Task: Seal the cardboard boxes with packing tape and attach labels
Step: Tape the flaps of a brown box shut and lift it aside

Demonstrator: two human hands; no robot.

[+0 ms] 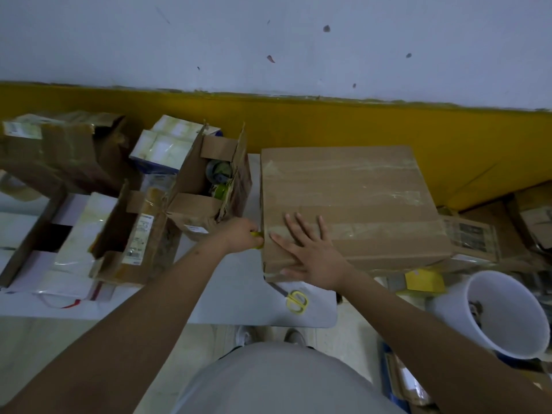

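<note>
Pressing flat on the taped cardboard box (352, 201), the right hand (310, 252) lies spread; the left hand (243, 234) grips a yellow item (257, 234) at the box's left edge.

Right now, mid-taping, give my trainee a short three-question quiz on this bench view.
1. True or false: the right hand lies flat on the closed cardboard box.
2. Where are the yellow-handled scissors? A) in the white bucket B) on the table beside the box's near corner C) on top of the box
3. What colour is the small item the left hand grips at the box's left edge?

Key: 1 true; 2 B; 3 yellow.
</note>
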